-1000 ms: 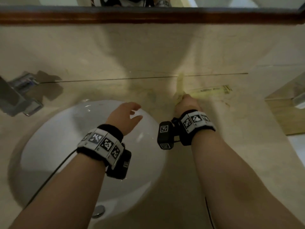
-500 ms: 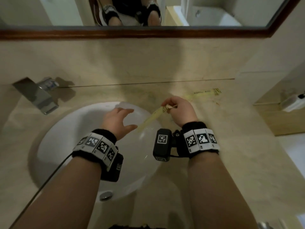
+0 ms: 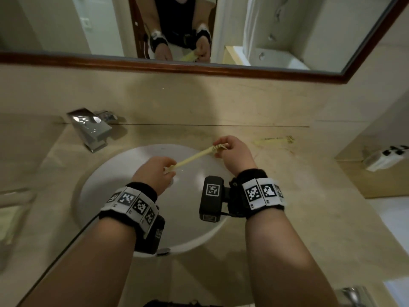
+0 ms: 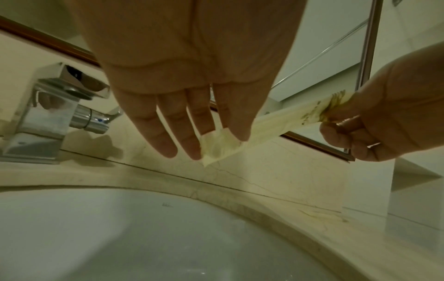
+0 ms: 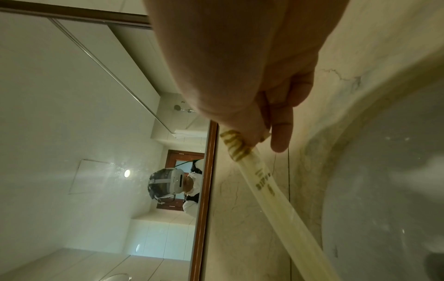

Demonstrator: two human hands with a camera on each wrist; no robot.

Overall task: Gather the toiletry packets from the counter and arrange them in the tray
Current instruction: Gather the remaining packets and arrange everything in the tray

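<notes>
Head view: both hands hold one long packet (image 3: 194, 156) above the sink (image 3: 124, 173). Right hand (image 3: 234, 155) pinches its printed end, left hand (image 3: 152, 173) pinches the plain end, other fingers straight. Second packet (image 3: 273, 140) lies on counter (image 3: 309, 218) to the right.

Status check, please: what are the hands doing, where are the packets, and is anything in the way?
Both hands on one long packet over the sink: right hand pinches one end, left hand the other. Second packet lies on the counter. Nothing blocking.
</notes>
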